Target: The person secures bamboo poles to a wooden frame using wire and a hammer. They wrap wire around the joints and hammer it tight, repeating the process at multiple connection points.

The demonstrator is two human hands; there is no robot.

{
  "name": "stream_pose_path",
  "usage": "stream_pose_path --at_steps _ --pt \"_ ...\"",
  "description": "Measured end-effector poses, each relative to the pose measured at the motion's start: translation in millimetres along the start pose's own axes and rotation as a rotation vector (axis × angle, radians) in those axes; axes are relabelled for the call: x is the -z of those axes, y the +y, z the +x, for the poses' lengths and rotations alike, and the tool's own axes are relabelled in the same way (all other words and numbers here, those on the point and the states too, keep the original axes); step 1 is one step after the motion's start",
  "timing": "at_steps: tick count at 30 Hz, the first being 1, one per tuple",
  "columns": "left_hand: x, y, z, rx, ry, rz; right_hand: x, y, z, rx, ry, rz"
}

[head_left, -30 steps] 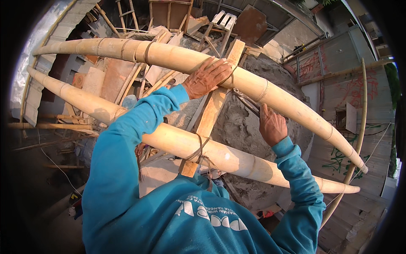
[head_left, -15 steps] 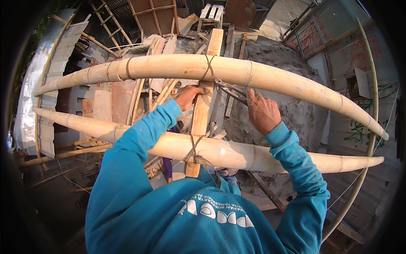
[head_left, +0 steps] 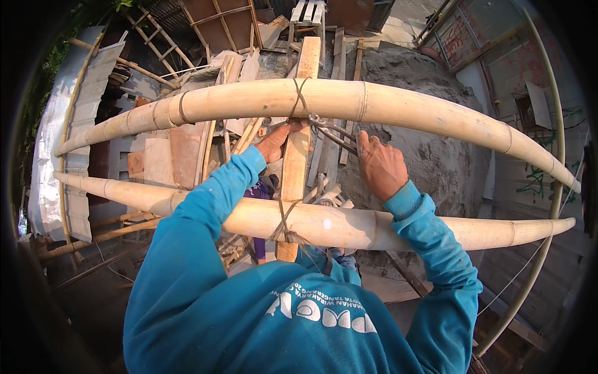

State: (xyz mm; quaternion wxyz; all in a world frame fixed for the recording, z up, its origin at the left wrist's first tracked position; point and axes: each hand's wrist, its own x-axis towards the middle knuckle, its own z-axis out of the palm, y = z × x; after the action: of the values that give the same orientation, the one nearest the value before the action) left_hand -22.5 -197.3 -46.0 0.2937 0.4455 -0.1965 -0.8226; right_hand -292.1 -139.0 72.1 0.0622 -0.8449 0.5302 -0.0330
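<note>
The fingers (head_left: 366,144) of the right hand (head_left: 381,167) are curled shut around a bundle of wire (head_left: 336,134) that runs up and left from them to the lashing on the upper bamboo (head_left: 398,106). That wire is just beyond the fingertips, taut, and meets a small metal link right under the pole. The left hand (head_left: 278,141) sits on the other side of the plank (head_left: 298,146), its fingers bent up against the plank's left edge and the underside of the upper bamboo; whether they pinch the wire end there or only press the wood cannot be told, since the plank hides the tips.

Between the two hands the plank stands nearly upright, crossing behind the upper bamboo above the fingers and tied to it by a wire loop. Below the hands, near the wrists, the plank meets the lower bamboo (head_left: 374,227), bound there by another twist of wire (head_left: 283,225). Both teal sleeves pass over this lower pole.

Beyond the right fingers, further out, a grey mound (head_left: 436,162) of sand or mortar lies on the ground far below. Out past the left hand are stacked boards (head_left: 162,159), a ladder (head_left: 162,43), and corrugated sheet (head_left: 93,81) at the far left.
</note>
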Motion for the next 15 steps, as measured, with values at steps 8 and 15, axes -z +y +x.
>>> stream_pose_path --at_steps 8,15 --pt "7 -2 7 -0.072 -0.082 -0.016 -6 -10 -5 -0.032 -0.008 0.024" --pt "9 -5 5 -0.136 -0.068 -0.030 -21 -21 -12 -0.035 0.053 0.103"
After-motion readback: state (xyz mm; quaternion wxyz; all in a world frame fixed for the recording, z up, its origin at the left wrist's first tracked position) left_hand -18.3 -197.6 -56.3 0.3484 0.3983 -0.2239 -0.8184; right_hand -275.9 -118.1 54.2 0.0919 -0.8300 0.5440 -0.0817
